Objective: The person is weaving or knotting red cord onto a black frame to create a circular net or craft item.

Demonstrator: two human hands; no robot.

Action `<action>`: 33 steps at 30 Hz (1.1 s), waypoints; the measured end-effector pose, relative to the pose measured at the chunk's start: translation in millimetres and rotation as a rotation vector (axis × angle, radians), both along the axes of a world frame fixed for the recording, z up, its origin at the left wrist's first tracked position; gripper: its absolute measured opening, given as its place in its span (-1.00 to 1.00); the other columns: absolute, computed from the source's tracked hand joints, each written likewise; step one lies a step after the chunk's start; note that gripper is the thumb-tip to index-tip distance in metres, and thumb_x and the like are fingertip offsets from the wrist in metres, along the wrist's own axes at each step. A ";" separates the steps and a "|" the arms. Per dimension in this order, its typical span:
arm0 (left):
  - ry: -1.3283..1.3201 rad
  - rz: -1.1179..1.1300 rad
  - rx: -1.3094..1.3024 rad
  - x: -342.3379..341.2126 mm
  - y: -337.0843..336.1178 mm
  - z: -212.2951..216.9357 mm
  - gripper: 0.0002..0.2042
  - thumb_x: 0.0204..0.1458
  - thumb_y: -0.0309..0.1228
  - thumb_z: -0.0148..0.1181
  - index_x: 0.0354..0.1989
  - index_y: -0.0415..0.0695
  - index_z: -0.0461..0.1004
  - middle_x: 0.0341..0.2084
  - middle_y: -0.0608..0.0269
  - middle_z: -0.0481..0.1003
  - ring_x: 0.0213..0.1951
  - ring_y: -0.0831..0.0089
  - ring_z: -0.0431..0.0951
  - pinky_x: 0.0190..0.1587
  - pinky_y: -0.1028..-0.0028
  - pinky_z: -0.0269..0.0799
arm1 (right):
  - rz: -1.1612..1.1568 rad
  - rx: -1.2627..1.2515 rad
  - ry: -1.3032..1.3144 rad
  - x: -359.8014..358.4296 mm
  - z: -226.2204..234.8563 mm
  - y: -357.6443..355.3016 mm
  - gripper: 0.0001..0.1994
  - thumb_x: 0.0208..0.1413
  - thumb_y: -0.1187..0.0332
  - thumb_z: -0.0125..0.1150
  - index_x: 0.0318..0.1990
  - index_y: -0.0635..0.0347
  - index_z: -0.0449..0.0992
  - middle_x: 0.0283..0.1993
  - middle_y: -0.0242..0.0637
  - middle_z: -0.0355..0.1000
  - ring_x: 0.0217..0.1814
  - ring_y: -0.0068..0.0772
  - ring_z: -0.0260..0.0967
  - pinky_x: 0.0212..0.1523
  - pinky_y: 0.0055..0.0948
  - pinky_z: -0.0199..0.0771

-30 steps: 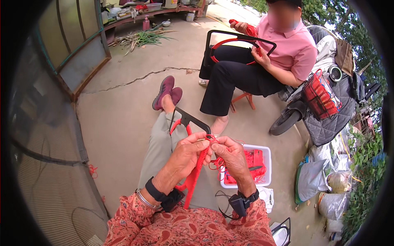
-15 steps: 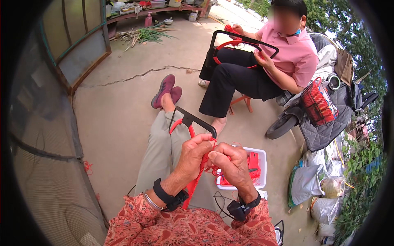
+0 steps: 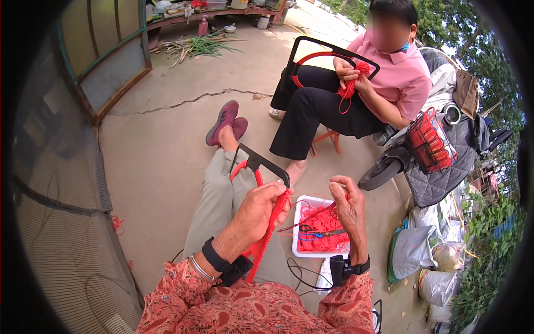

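Note:
My left hand [image 3: 257, 214] grips a black rounded frame [image 3: 268, 165] near its corner. The frame has a red curved band [image 3: 242, 167] on it, and a ridged row of red cord wrapping [image 3: 271, 232] runs down its edge toward my lap. My right hand [image 3: 349, 209] is raised to the right of the frame, apart from it, with fingers bent together. Red cord strands run toward that hand, and a bit of red shows between its fingers. Beside and below it sits a white plastic basin [image 3: 296, 222] holding tangled red cord [image 3: 322, 225] and a dark tool with blue loop handles [image 3: 311, 236].
Opposite me sits a person in a pink shirt [image 3: 397, 80], hands around a red cord bundle [image 3: 350, 89] by a similar black frame [image 3: 303, 50]. Sacks [image 3: 414, 250] and a covered vehicle with a red basket [image 3: 431, 142] stand right. A mesh screen [image 3: 61, 234] is at left.
My right hand has moved from beside the left hand at the frame to up and right, uncovering more of the basin. The other person's hands have come together around the cord bundle.

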State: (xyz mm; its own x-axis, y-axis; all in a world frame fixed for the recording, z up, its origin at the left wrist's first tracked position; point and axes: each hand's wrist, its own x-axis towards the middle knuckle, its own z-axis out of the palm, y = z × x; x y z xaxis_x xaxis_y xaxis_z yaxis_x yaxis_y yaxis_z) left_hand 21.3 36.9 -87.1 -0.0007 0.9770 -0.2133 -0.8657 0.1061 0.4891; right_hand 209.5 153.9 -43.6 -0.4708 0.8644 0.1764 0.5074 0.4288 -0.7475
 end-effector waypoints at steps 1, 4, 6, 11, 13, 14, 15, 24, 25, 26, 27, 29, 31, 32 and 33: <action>0.006 0.004 -0.004 0.1 -0.1 1.0 -0.72 0.16 -0.31 -0.02 -0.14 -0.31 0.36 -0.54 0.21 0.40 -0.59 0.43 0.39 -0.51 0.52 0.29 | 0.019 -0.044 0.062 -9.6 7.7 3.6 -0.70 0.21 0.19 0.09 -0.15 0.29 0.42 -0.57 -0.32 0.32 -0.51 -0.60 0.19 -0.45 -0.51 0.24; 0.146 0.038 -0.003 -2.2 -3.9 8.3 -0.75 0.13 -0.35 0.02 -0.15 -0.32 0.39 -0.49 0.23 0.44 -0.51 0.47 0.44 -0.48 0.53 0.32 | 0.079 0.012 0.110 -42.8 18.6 12.0 -0.71 0.24 0.18 0.02 -0.14 0.27 0.38 -0.58 -0.29 0.27 -0.52 -0.55 0.20 -0.46 -0.47 0.23; 0.618 0.354 -0.052 -1.2 -5.8 14.3 -0.77 0.08 -0.42 0.08 -0.15 -0.31 0.42 -0.41 0.26 0.47 -0.41 0.52 0.47 -0.42 0.54 0.36 | 0.218 0.145 0.145 -62.6 30.8 11.7 -0.76 0.25 0.23 -0.02 -0.14 0.24 0.35 -0.58 -0.24 0.27 -0.54 -0.44 0.25 -0.45 -0.42 0.25; 0.704 0.546 0.030 -25.5 5.1 19.9 -0.78 0.04 -0.49 0.12 -0.14 -0.30 0.44 -0.35 0.28 0.48 -0.36 0.62 0.45 -0.40 0.59 0.37 | 0.400 0.188 0.080 -99.6 39.5 17.8 -0.84 0.23 0.32 -0.04 -0.17 0.21 0.31 -0.59 -0.18 0.33 -0.56 -0.23 0.33 -0.45 -0.32 0.29; 0.750 0.526 0.106 -31.4 11.1 29.1 -0.80 0.04 -0.53 0.12 -0.15 -0.30 0.45 -0.38 0.30 0.47 -0.39 0.65 0.45 -0.42 0.65 0.37 | 0.478 0.163 0.084 -110.0 43.5 14.0 -0.88 0.20 0.36 -0.03 -0.21 0.21 0.30 -0.62 -0.18 0.34 -0.63 -0.18 0.33 -0.50 -0.29 0.29; 0.753 0.527 0.101 -33.5 11.4 31.1 -0.80 0.04 -0.53 0.12 -0.15 -0.30 0.45 -0.38 0.30 0.47 -0.39 0.65 0.45 -0.42 0.65 0.37 | 0.482 0.159 0.086 -112.1 40.9 16.3 -0.88 0.20 0.36 -0.03 -0.21 0.21 0.30 -0.62 -0.18 0.34 -0.63 -0.18 0.33 -0.50 -0.29 0.29; 0.750 0.470 0.077 -35.2 11.3 32.6 -0.80 0.03 -0.51 0.14 -0.16 -0.30 0.46 -0.37 0.26 0.49 -0.38 0.61 0.47 -0.39 0.60 0.38 | 0.472 0.178 0.139 -113.8 36.7 19.3 -0.88 0.19 0.37 -0.01 -0.22 0.21 0.30 -0.63 -0.18 0.33 -0.64 -0.22 0.32 -0.51 -0.33 0.29; 0.530 0.146 0.008 -23.9 -2.4 14.2 -0.80 0.09 -0.46 0.15 -0.17 -0.32 0.46 -0.35 0.20 0.52 -0.30 0.50 0.53 -0.21 0.50 0.47 | 0.323 -0.243 0.032 -56.6 22.2 -27.1 -0.75 0.12 0.23 0.23 -0.37 0.27 0.43 -0.70 -0.48 0.23 -0.66 -0.67 0.15 -0.60 -0.57 0.16; 0.509 0.113 -0.013 -22.7 0.2 11.6 -0.80 0.09 -0.45 0.14 -0.16 -0.32 0.45 -0.34 0.19 0.52 -0.29 0.49 0.54 -0.20 0.49 0.47 | 0.320 -0.244 0.026 -52.5 22.6 -35.6 -0.75 0.12 0.23 0.23 -0.37 0.27 0.43 -0.70 -0.48 0.23 -0.66 -0.67 0.15 -0.60 -0.57 0.16; 0.489 0.081 -0.034 -21.2 2.0 9.7 -0.79 0.10 -0.44 0.14 -0.16 -0.32 0.44 -0.33 0.18 0.52 -0.29 0.48 0.54 -0.19 0.48 0.47 | 0.325 -0.111 -0.061 -51.9 22.0 -44.7 -0.76 0.12 0.26 0.22 -0.37 0.28 0.43 -0.71 -0.45 0.25 -0.66 -0.64 0.17 -0.60 -0.56 0.16; 0.486 0.078 -0.031 -18.9 2.3 10.6 -0.79 0.10 -0.44 0.14 -0.16 -0.32 0.44 -0.33 0.18 0.52 -0.29 0.48 0.54 -0.19 0.48 0.47 | 0.327 0.025 -0.147 -50.9 22.4 -52.7 -0.78 0.12 0.28 0.22 -0.37 0.28 0.44 -0.71 -0.41 0.27 -0.66 -0.61 0.20 -0.61 -0.55 0.17; 0.343 0.067 -0.028 -14.7 5.4 9.5 -0.77 0.10 -0.45 0.13 -0.14 -0.34 0.43 -0.35 0.20 0.51 -0.35 0.52 0.53 -0.28 0.52 0.46 | 0.274 -0.064 -0.031 -48.2 16.0 -59.6 -0.80 0.12 0.31 0.21 -0.36 0.28 0.44 -0.70 -0.36 0.30 -0.67 -0.57 0.21 -0.61 -0.54 0.18; 0.250 0.051 -0.045 -9.2 6.5 12.9 -0.78 0.11 -0.45 0.11 -0.14 -0.34 0.40 -0.37 0.18 0.51 -0.37 0.49 0.52 -0.30 0.50 0.46 | 0.256 -0.059 0.096 -44.5 6.9 -56.0 -0.84 0.15 0.35 0.16 -0.33 0.29 0.46 -0.64 -0.37 0.33 -0.64 -0.60 0.20 -0.59 -0.55 0.20; 0.159 0.039 -0.064 -7.4 6.8 14.2 -0.79 0.12 -0.45 0.09 -0.14 -0.34 0.38 -0.39 0.15 0.50 -0.40 0.46 0.52 -0.33 0.49 0.45 | 0.254 -0.058 0.095 -39.6 8.3 -52.3 -0.84 0.15 0.35 0.16 -0.33 0.29 0.46 -0.64 -0.37 0.33 -0.64 -0.60 0.20 -0.59 -0.55 0.20; 0.158 0.036 -0.063 -7.3 7.0 13.8 -0.79 0.12 -0.45 0.09 -0.14 -0.34 0.38 -0.39 0.15 0.50 -0.40 0.46 0.52 -0.33 0.49 0.45 | 0.219 -0.118 0.101 -36.7 13.1 -48.0 -0.84 0.15 0.35 0.15 -0.32 0.29 0.47 -0.62 -0.40 0.32 -0.62 -0.64 0.18 -0.59 -0.56 0.20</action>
